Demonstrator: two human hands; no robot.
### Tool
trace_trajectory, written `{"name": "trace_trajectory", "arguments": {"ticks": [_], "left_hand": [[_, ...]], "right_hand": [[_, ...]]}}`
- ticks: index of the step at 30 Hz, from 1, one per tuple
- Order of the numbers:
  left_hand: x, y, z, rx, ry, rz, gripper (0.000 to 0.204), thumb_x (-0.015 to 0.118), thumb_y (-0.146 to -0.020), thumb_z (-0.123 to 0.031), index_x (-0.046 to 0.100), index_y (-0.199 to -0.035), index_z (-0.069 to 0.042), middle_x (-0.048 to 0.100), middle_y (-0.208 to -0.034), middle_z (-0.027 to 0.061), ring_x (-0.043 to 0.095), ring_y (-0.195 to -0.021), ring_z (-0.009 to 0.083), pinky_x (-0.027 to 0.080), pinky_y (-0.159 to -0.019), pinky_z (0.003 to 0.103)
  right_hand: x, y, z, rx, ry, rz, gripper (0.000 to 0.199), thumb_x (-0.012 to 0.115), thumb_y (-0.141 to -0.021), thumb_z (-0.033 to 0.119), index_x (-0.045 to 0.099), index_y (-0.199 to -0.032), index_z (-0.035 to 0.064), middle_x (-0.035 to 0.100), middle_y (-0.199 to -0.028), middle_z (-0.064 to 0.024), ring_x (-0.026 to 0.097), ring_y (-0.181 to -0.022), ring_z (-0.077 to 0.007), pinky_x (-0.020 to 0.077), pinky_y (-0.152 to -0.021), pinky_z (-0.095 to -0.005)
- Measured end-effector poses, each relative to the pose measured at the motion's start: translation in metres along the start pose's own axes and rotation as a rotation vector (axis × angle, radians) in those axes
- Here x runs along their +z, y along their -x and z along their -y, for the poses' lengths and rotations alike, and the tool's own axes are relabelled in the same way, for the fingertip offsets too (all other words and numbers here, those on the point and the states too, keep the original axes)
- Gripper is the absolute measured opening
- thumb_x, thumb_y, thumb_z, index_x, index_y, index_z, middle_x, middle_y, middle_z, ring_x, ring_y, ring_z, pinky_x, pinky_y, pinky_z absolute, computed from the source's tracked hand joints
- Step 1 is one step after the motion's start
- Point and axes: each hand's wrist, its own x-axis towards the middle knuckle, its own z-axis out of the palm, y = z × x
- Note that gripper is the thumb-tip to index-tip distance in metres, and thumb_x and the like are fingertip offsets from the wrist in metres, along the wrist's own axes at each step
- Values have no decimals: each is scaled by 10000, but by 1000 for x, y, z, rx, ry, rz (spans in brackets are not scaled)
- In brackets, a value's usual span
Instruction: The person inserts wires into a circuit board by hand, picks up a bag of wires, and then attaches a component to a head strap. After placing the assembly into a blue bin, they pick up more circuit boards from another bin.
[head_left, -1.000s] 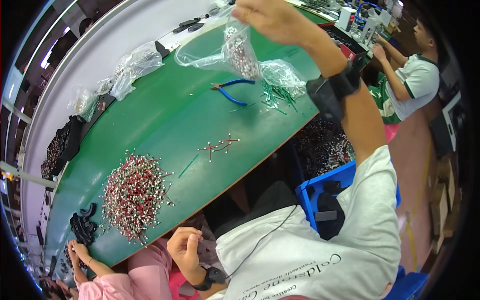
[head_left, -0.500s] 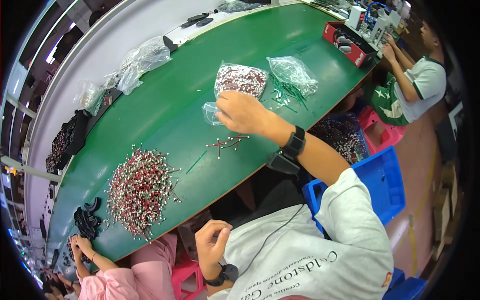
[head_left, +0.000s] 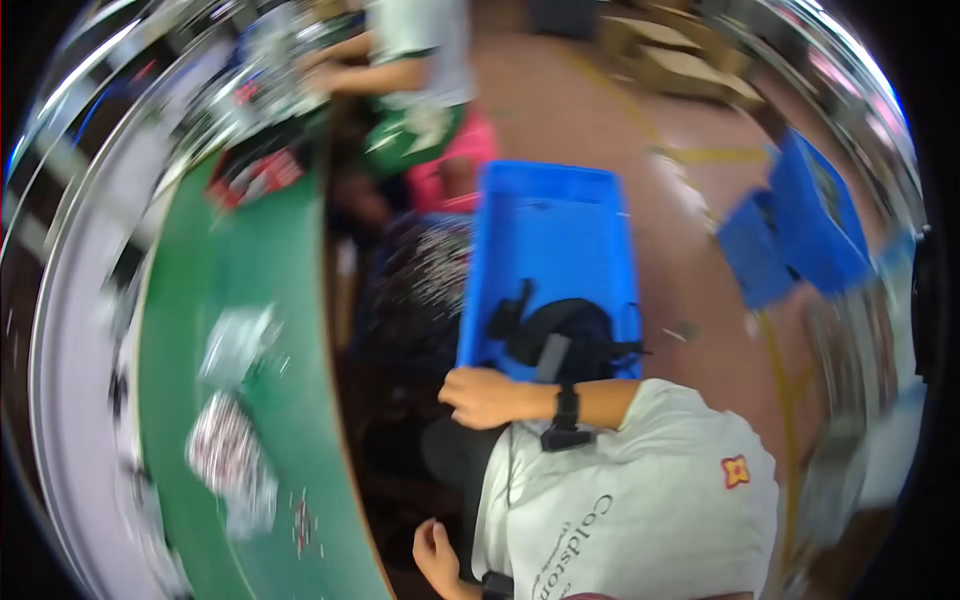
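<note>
The blue tub is smooth, faintly glossy plastic; the green bench looks smooth; the clear bag is shiny plastic film; the pale shirt, matt cloth.

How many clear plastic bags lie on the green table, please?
2: one farther bag, toward the red cardboard box; one nearer bag, holding red-white pieces; blur may hide others.

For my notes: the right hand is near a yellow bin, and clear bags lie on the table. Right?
Wrong colour: in the head view, the right hand is near a blue bin, not yellow; clear bags lie on the table.
</note>
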Motion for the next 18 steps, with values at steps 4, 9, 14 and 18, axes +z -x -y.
{"name": "trace_trajectory", "arguments": {"ticks": [4,9,14,18], "left_hand": [[8,-57,32,-42,-249,278,357,592,-895,-242,593,-1143,14,617,-1076,166,571,-955,263,443,-855,365],[22,-123,42,-46,-537,353,473,574,-907,-356,561,-1240,-21,570,-1233,203,521,-1086,354,398,-940,422],[47,-169,34,-78,-481,385,537,575,-906,-379,487,-1339,-74,510,-1330,189,482,-1179,349,355,-1009,425],[64,-179,24,-74,-409,256,414,547,-915,-261,555,-1185,54,591,-1145,161,535,-1059,257,409,-940,349]], "right_hand": [[2,38,8,197,-147,311,588,652,-714,319,514,-1180,-11,541,-1078,-298,573,-930,-452,487,-793,-498],[23,40,23,210,-89,632,1053,659,-754,483,9,-1518,166,46,-1451,-426,302,-1259,-591,368,-995,-565],[30,19,-2,141,-137,704,1027,640,-759,544,9,-1518,263,22,-1465,-412,368,-1210,-587,391,-962,-573],[33,8,-7,166,-82,701,988,624,-765,562,49,-1519,284,3,-1461,-422,401,-1178,-579,415,-938,-554]]}}
